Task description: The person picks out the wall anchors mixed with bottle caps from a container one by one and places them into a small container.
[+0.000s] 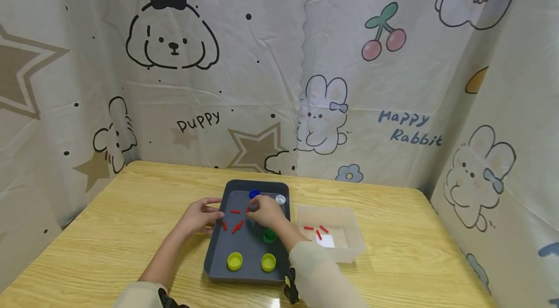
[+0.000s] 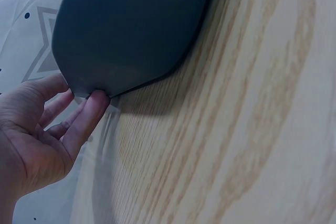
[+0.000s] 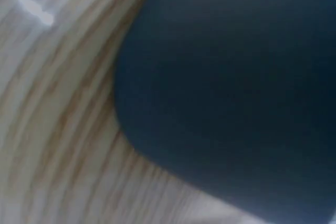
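A dark grey tray (image 1: 251,271) lies on the wooden table, its outer wall filling much of both wrist views. At its left edge my left hand (image 1: 198,216) grips the rim; the left wrist view shows fingertips (image 2: 97,100) against the tray's edge. Over the tray's upper middle, my right hand (image 1: 268,211) pinches a small red stick (image 1: 247,210), partly hidden by the fingers. Several other red sticks (image 1: 235,211) lie on the tray floor to the left. The right wrist view does not show the right hand.
Inside the tray are two yellow caps (image 1: 235,261), a green cap (image 1: 270,236), a blue cap (image 1: 254,193) and a white cap (image 1: 280,199). To the right stands a translucent box (image 1: 349,250) with red sticks (image 1: 324,229) and a white paper piece (image 1: 325,241). A printed curtain (image 1: 262,104) hangs behind.
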Action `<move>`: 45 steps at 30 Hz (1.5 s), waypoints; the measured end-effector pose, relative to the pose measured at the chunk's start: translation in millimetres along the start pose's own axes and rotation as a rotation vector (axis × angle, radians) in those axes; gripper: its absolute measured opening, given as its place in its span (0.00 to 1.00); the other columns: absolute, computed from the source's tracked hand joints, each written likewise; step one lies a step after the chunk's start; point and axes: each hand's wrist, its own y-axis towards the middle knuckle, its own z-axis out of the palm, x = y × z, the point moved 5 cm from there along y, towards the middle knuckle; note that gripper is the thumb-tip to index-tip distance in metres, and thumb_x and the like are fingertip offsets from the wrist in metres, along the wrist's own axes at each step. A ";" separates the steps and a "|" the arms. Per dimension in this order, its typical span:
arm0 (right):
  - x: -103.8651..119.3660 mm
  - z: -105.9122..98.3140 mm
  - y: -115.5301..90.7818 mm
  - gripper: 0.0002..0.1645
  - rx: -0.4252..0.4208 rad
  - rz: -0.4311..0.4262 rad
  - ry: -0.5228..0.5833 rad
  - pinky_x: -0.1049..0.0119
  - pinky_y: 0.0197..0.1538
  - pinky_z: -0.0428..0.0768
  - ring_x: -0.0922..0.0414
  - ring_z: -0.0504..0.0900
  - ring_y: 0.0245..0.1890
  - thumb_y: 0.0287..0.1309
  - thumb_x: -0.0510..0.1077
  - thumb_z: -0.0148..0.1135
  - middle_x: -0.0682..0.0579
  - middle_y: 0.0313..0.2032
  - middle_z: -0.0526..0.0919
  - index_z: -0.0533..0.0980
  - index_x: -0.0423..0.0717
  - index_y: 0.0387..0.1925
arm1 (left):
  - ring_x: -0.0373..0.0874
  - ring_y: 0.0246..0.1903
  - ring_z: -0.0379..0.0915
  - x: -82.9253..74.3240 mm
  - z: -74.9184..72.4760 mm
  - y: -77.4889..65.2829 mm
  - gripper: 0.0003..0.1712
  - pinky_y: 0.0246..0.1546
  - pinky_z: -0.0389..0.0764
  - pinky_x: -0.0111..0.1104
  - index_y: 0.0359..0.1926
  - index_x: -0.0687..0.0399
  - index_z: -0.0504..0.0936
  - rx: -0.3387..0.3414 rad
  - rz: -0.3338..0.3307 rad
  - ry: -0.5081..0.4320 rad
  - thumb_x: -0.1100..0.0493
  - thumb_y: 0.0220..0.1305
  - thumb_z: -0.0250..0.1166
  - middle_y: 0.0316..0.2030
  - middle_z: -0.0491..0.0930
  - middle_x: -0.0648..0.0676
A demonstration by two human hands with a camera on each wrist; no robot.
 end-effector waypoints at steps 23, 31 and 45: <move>-2.9 11.4 7.8 0.19 -0.022 0.073 -0.068 0.64 0.38 0.76 0.57 0.77 0.34 0.48 0.46 0.70 0.48 0.42 0.83 0.81 0.45 0.44 | 0.44 0.32 0.77 1.7 0.5 2.1 0.31 0.26 0.81 0.37 0.64 0.60 0.67 -0.011 -0.008 0.005 0.62 0.59 0.65 0.50 0.76 0.67; -3.7 12.2 7.7 0.14 -0.022 0.087 -0.057 0.67 0.34 0.74 0.60 0.76 0.29 0.48 0.47 0.70 0.52 0.35 0.83 0.82 0.46 0.37 | 0.44 0.32 0.77 2.8 -0.2 2.9 0.32 0.26 0.81 0.37 0.64 0.60 0.67 -0.008 -0.005 -0.004 0.62 0.59 0.65 0.51 0.75 0.68; -3.8 3.2 1.1 0.13 -0.022 0.069 0.008 0.64 0.37 0.76 0.59 0.77 0.30 0.47 0.45 0.71 0.54 0.31 0.83 0.81 0.46 0.36 | 0.44 0.32 0.77 1.6 0.0 0.6 0.31 0.27 0.81 0.37 0.64 0.60 0.66 -0.010 -0.001 0.005 0.61 0.60 0.64 0.52 0.75 0.68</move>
